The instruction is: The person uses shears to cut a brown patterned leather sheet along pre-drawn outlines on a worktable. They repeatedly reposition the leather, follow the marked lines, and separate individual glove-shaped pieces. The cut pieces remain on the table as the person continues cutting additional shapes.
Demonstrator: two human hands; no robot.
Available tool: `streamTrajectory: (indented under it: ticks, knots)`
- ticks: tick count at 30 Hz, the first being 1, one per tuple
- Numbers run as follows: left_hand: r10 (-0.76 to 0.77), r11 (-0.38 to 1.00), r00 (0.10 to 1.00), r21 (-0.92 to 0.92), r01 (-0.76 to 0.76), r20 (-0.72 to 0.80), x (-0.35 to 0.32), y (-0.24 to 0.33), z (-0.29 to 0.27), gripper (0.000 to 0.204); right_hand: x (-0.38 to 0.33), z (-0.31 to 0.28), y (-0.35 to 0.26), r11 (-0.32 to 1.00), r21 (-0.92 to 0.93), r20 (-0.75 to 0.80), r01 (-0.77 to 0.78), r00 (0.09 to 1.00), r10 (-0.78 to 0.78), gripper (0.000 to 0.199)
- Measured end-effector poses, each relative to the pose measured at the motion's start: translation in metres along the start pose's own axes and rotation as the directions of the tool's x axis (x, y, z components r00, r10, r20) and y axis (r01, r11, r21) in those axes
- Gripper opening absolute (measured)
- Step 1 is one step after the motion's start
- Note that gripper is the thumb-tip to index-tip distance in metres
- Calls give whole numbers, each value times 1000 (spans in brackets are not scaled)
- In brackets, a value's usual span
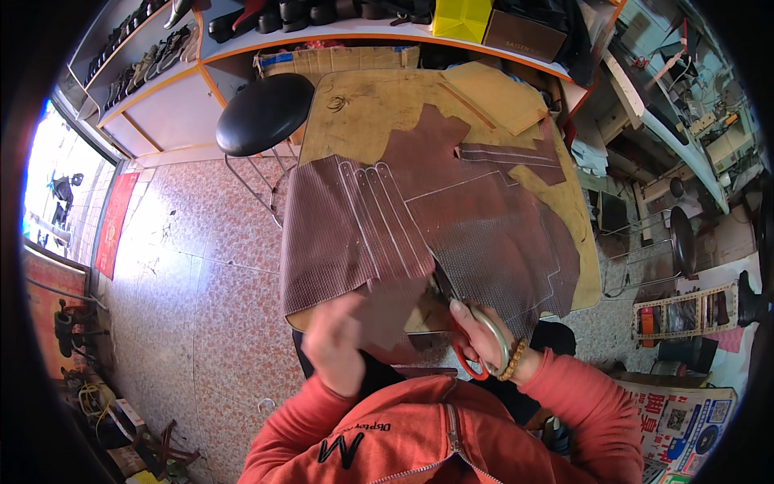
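A large sheet of reddish-brown textured leather (492, 234) covers much of the wooden table, with white outlines drawn on it. My right hand (484, 335) is closed round the red handles of a pair of scissors (468, 355). Their dark blades reach to a cut edge in the leather near the table's front. On the left part of the sheet, long narrow strips are marked in white. My left hand (334, 343) is smeared by motion beside a blurred leather flap (387, 315) at the front edge; its grip on the flap cannot be made out.
The wooden table (355, 121) carries tan sheets (500, 93) at its far right corner. A black round stool (264, 113) stands at the far left. Behind is a shelf (322, 40) with shoes and a yellow bag (461, 18). Another stool (682, 240) is on the right.
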State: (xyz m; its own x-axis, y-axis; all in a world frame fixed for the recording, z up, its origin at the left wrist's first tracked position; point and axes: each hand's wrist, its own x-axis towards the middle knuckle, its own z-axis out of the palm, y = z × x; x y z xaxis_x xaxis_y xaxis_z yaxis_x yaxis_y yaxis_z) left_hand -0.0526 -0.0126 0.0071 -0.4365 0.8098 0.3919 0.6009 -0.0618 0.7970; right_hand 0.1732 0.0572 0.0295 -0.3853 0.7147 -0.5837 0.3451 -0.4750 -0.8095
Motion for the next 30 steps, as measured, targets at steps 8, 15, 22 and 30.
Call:
streamTrajectory:
  ticks: [8, 15, 22, 30]
  knots:
    - [149, 713, 979, 670, -204, 140, 52, -12, -15, 34, -20, 9, 16, 992, 100, 38, -76, 997, 73, 46]
    - [338, 676, 689, 344, -652, 641, 11, 51, 48, 47, -19, 13, 23, 990, -45, -10, 136, 991, -136, 50]
    - [211, 823, 815, 352, -446, 540, 15, 19, 55, 49, -27, 14, 24, 1000, 29, -10, -7, 1000, 8, 49]
    - [151, 973, 876, 86, -213, 459, 3, 8, 64, 21, -22, 14, 19, 1000, -26, -11, -3, 1000, 2, 52]
